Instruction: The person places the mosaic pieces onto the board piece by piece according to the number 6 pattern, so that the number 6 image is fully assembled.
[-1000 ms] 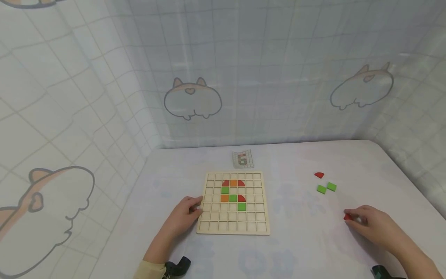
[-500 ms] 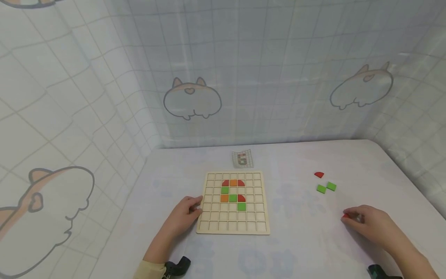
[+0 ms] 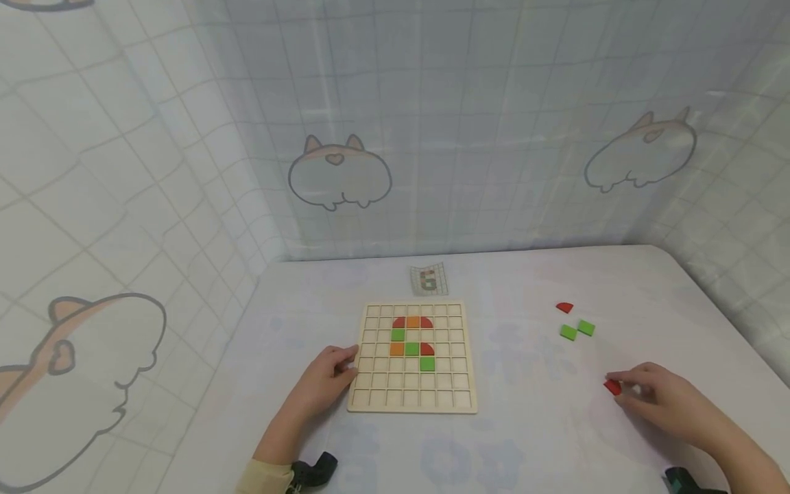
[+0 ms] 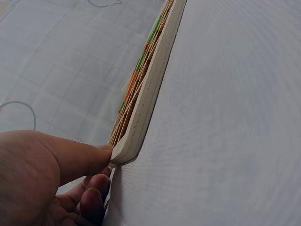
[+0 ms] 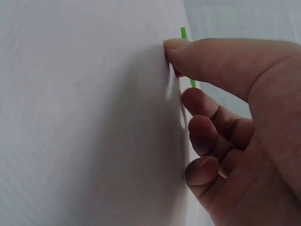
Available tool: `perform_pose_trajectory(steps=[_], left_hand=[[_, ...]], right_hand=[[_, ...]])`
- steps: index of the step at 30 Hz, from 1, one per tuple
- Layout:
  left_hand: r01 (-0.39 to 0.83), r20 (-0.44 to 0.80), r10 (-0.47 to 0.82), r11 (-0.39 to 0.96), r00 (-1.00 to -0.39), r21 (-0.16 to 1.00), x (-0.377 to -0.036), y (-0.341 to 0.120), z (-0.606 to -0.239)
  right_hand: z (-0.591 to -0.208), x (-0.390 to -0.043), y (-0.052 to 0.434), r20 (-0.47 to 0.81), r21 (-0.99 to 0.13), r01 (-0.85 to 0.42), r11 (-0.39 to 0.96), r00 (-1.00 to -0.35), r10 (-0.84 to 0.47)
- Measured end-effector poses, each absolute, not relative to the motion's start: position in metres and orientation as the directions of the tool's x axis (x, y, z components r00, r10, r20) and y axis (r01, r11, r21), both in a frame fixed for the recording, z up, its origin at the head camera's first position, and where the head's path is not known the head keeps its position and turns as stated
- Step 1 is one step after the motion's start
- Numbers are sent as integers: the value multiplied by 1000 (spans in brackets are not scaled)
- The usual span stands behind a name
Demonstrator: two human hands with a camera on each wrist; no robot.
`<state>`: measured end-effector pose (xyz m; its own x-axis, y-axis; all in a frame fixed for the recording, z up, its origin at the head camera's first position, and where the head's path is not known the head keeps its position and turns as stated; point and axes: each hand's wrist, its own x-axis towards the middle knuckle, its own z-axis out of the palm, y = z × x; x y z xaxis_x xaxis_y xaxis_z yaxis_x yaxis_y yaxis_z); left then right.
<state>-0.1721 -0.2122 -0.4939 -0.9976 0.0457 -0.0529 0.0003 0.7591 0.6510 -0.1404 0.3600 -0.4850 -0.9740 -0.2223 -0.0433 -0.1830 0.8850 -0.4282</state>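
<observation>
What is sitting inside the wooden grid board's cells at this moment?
The wooden grid board holds red, orange and green tiles in its upper middle cells; the other cells look bare. The left hand covers only its left edge.

I see a white table [image 3: 494,453] filling the lower view, faintly printed. Behind and on both sides hangs a pale checked curtain [image 3: 154,171] printed with cartoon corgi rumps [image 3: 339,171], each bearing a small heart. Light is soft and even.
</observation>
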Motion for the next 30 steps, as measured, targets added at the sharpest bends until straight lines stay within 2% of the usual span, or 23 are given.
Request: perform_pose_trajectory(steps=[10,30], left_hand=[[10,-40,48,757,-998,653,-171,-213,-494],[2,-48,43,756,-998,654,-172,-212,-495]], right_hand=[[-488,-146,353,-40,-408,-155,900,-982,-187],[-486,-154,337,59,-363,-308,879,-950,-308]])
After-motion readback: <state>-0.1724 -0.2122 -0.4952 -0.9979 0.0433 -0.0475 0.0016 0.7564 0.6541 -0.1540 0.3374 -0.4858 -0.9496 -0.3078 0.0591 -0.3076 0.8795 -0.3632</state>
